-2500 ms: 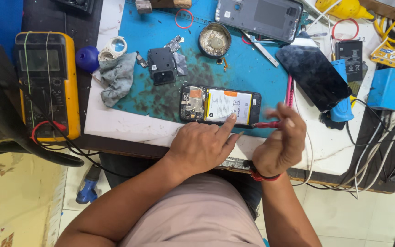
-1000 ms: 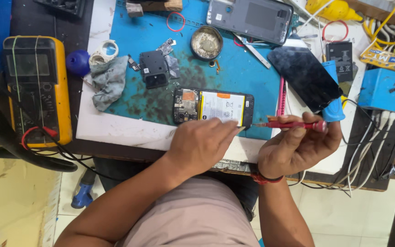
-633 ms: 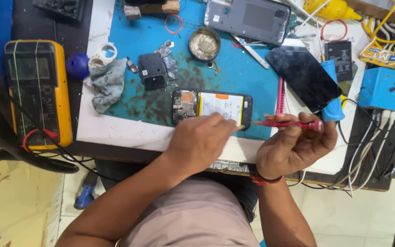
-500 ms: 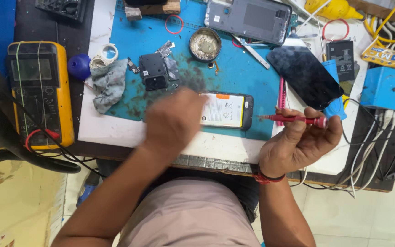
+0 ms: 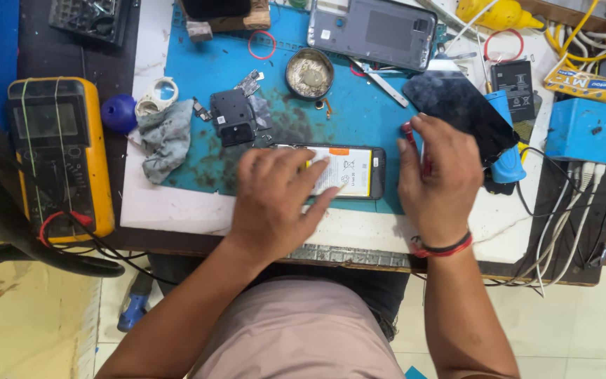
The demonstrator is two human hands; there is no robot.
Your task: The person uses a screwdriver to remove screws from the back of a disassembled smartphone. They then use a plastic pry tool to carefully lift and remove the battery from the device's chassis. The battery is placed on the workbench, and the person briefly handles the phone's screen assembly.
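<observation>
Opened phone pinned flat under the left hand, red tool in the right

The opened phone point(image 5: 341, 170) lies at the middle of the frame on the blue mat point(image 5: 359, 105), its long axis running left to right; the left hand point(image 5: 275, 200) rests spread over its left half, fingers flat, grasping nothing. The right hand point(image 5: 438, 179) sits just beside the phone's right end, curled around a thin red tool point(image 5: 408, 132), so the left is nearer
</observation>
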